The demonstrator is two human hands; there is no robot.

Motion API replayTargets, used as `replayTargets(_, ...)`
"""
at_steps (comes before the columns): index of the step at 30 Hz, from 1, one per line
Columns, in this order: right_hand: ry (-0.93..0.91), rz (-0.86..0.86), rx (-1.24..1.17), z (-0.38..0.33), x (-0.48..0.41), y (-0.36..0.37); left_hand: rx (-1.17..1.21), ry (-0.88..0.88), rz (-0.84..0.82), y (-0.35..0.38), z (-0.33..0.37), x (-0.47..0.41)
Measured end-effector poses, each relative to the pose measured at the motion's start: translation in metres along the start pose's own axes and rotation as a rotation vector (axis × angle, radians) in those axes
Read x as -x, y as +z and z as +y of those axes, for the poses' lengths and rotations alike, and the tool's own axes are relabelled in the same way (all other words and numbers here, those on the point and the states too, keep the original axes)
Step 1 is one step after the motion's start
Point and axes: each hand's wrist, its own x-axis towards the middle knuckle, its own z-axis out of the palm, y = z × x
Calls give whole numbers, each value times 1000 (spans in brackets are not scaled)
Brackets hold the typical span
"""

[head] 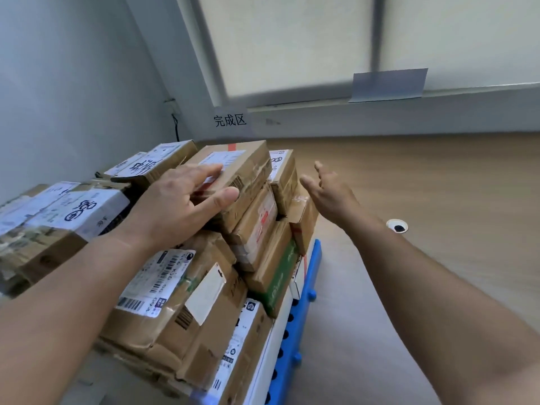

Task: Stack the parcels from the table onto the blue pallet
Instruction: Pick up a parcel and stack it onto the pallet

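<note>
Left grip (pixel 175 203) and right grip (pixel 330 197) are bare.

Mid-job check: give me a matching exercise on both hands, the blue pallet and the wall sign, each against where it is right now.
Things:
1. left hand
2. right hand
3. blue pallet
4. wall sign

Places:
A. under the parcel stack
B. on the wall behind the stack
C. lying on the top parcel
D. open in the air, right of the stack

Pairs: 1-C, 2-D, 3-A, 4-B
</note>
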Motion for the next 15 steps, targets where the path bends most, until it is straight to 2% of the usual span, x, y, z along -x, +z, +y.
replayTargets(4, -15, -38, -93, -8, -38, -7, 0, -18, 21, 3, 1, 1)
replayTargets(9, 45, -198, -283, -9, -67, 4, 56, -34, 67, 6, 0, 3)
replayTargets(12, 57, -287, -321, -7, -71, 10, 65, -30, 108, 10, 0, 6)
replayTargets(15, 48, -295, -348, 0, -75, 12, 57, -27, 112, 11, 0, 6)
